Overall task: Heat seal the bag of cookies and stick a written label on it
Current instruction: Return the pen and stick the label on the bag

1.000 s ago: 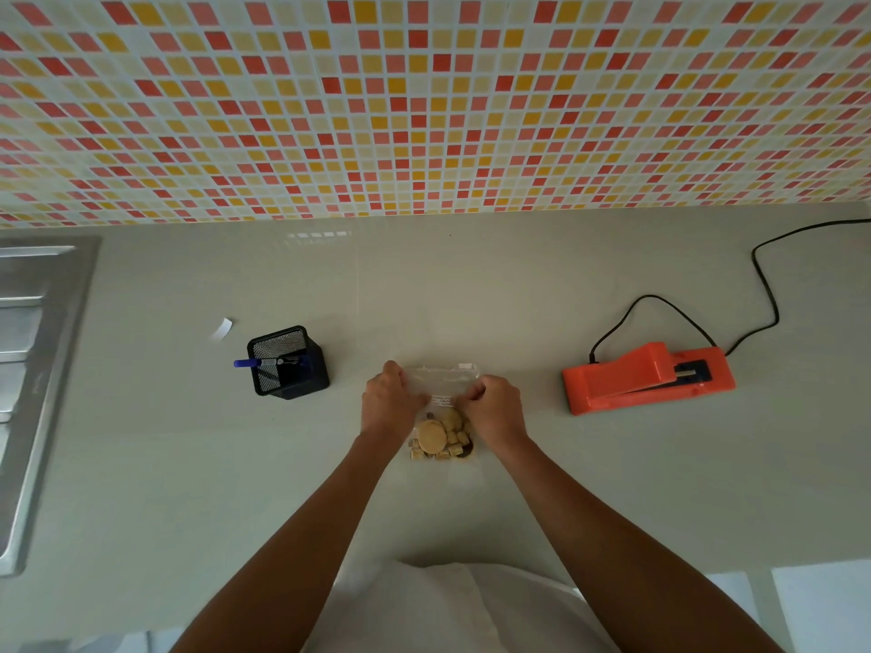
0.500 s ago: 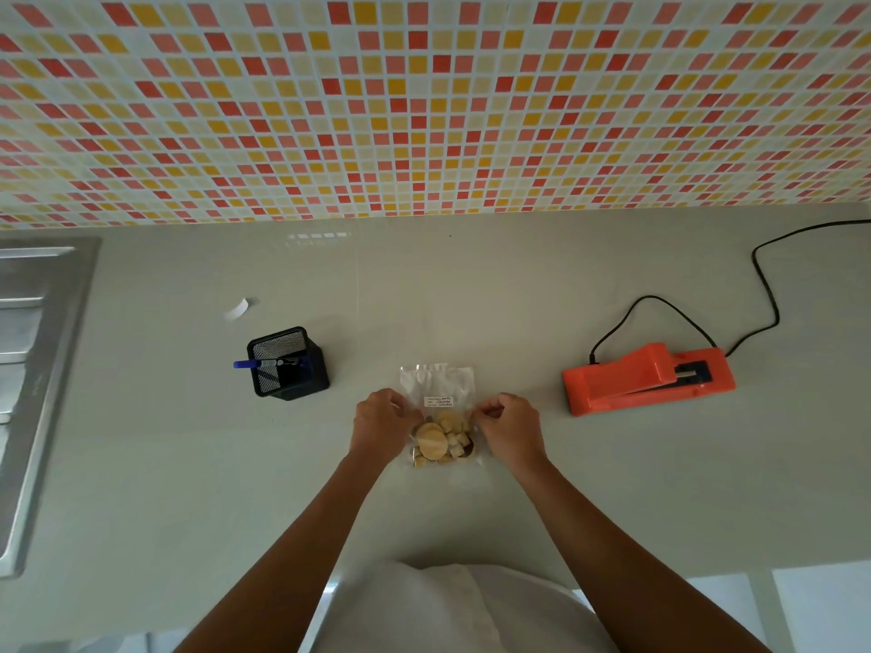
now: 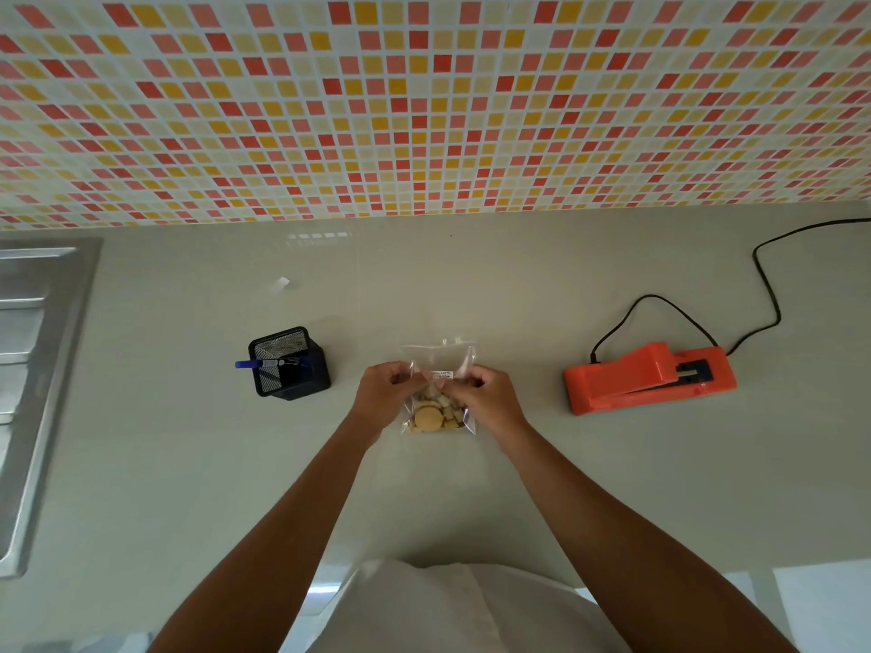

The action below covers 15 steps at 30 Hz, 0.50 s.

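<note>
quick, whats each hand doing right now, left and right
left hand: closed, fingers pinching the left edge of the bag of cookies
right hand: closed, fingers pinching the right edge of the same bag

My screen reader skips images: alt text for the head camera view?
The left hand and right hand pinch the sides of a clear bag of cookies with a small white label on a grey counter. An orange heat sealer lies to its right, a black mesh pen holder to its left.
</note>
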### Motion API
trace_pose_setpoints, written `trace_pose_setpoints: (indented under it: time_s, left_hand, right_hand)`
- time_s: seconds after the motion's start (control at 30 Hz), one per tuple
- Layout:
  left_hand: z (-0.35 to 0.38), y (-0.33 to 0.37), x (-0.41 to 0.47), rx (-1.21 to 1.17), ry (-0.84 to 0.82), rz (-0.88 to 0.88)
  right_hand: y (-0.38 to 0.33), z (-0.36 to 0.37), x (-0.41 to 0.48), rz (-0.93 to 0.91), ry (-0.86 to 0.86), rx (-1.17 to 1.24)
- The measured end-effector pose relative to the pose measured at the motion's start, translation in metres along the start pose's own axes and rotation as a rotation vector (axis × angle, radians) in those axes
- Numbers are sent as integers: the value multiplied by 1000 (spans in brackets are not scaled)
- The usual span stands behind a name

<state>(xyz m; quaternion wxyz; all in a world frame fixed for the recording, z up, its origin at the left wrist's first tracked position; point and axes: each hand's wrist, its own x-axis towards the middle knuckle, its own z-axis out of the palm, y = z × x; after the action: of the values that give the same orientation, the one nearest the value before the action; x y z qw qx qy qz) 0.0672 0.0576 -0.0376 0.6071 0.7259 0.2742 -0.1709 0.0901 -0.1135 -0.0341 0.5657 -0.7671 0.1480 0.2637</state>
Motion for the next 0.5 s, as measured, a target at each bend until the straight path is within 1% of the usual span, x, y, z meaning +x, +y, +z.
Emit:
trace_pose_setpoints:
  time_s: [0.17, 0.27, 0.4, 0.5]
  left_hand:
    - [3, -1, -1, 40, -33, 38]
    - [5, -6, -2, 54, -18, 26]
    - [11, -9, -6, 12, 12, 39]
    - [14, -10, -6, 5, 49, 47]
  right_hand:
    - [5, 0, -1, 3, 2, 30]
    - [7, -1, -3, 0, -8, 32]
    - [7, 1, -4, 19, 17, 41]
    - [8, 3, -3, 65, 17, 92]
